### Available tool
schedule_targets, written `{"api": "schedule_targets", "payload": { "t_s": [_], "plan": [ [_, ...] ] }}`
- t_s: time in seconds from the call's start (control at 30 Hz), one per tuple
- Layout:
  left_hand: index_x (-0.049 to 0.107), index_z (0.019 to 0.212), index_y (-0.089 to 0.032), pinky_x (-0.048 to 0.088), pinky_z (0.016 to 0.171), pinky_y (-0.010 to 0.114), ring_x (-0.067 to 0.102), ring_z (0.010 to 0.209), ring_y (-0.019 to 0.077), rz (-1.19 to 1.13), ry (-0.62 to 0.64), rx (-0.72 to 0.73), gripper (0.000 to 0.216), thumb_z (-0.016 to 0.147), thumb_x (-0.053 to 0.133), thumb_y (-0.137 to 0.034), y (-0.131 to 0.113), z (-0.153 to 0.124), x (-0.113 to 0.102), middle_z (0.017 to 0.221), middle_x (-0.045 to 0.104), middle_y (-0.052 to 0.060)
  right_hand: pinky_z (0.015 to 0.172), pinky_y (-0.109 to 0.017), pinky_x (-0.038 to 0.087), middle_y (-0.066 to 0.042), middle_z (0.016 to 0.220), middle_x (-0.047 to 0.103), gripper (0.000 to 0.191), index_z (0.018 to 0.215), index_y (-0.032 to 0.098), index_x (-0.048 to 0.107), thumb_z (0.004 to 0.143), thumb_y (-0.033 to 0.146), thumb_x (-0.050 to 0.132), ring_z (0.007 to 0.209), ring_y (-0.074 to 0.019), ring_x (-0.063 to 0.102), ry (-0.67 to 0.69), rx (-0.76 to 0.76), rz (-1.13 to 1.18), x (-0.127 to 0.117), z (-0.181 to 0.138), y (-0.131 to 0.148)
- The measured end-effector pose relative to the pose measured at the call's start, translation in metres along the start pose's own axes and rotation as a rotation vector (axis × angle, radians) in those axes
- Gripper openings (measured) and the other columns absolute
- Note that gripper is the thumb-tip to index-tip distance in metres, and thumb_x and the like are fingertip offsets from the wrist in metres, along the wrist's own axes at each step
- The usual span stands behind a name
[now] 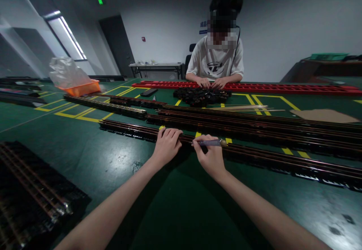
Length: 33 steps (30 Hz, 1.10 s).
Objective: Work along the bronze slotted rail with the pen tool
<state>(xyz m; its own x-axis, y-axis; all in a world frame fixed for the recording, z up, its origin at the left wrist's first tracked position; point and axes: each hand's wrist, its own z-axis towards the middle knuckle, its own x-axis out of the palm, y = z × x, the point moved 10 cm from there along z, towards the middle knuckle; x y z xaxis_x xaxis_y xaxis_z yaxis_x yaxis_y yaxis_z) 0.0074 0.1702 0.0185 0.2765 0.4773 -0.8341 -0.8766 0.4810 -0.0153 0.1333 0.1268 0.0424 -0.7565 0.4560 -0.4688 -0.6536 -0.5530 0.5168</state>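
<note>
Across the green table in front of me runs a long black strip with copper-coloured rods (135,130). My left hand (167,144) is laid over it, the fingers bent round its far edge and the thumb on the near side. Just to the right, my right hand (210,157) is closed on a pen-like tool with a translucent purplish handle (209,143). Its rounded brownish end points right, while the other end is hidden at my fingertips, close to the strip. What the tip touches is too small to make out.
More black strips (254,129) lie just beyond. Behind them are a heap of black parts (198,97), thin sticks (243,108), brown cardboard (325,115), a phone (149,92) and an orange basket (85,88). A co-worker (215,59) sits opposite at a red rack (283,88).
</note>
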Motion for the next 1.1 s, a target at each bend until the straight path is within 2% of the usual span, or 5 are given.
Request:
{"api": "schedule_targets", "payload": {
  "t_s": [0.43, 0.87, 1.1],
  "plan": [
    [0.058, 0.108, -0.021, 0.029, 0.103, 0.044, 0.054, 0.108, 0.0234, 0.011, -0.003, 0.013, 0.031, 0.082, 0.044, -0.012, -0.0014, -0.0001, 0.0, 0.111, 0.065, 0.005, 0.073, -0.035, 0.04, -0.004, 0.07, 0.064, 0.016, 0.07, 0.02, 0.057, 0.083, 0.023, 0.048, 0.068, -0.0194, 0.057, -0.036, 0.046, -0.001, -0.0046, 0.0003, -0.0038],
    [0.059, 0.108, -0.021, 0.03, 0.101, 0.045, 0.054, 0.107, 0.0239, 0.012, 0.016, 0.012, 0.032, 0.082, 0.044, -0.011, -0.0027, 0.0, -0.0005, 0.111, 0.065, 0.006, 0.072, -0.035, 0.041, -0.003, 0.07, 0.064, 0.017, 0.071, 0.02, 0.057, 0.085, 0.024, 0.048, 0.069, -0.0192, 0.058, -0.011, 0.055, 0.034, -0.0027, 0.0012, -0.0042],
    [0.058, 0.11, -0.021, 0.029, 0.103, 0.045, 0.054, 0.109, 0.0238, 0.019, 0.015, 0.024, 0.04, 0.079, 0.041, -0.004, -0.0035, -0.0006, -0.0011, 0.112, 0.065, 0.006, 0.074, -0.036, 0.04, -0.004, 0.074, 0.065, 0.015, 0.074, 0.019, 0.06, 0.085, 0.024, 0.05, 0.072, -0.0201, 0.057, 0.004, 0.043, 0.007, -0.0003, -0.0004, -0.0023]
  ]
}}
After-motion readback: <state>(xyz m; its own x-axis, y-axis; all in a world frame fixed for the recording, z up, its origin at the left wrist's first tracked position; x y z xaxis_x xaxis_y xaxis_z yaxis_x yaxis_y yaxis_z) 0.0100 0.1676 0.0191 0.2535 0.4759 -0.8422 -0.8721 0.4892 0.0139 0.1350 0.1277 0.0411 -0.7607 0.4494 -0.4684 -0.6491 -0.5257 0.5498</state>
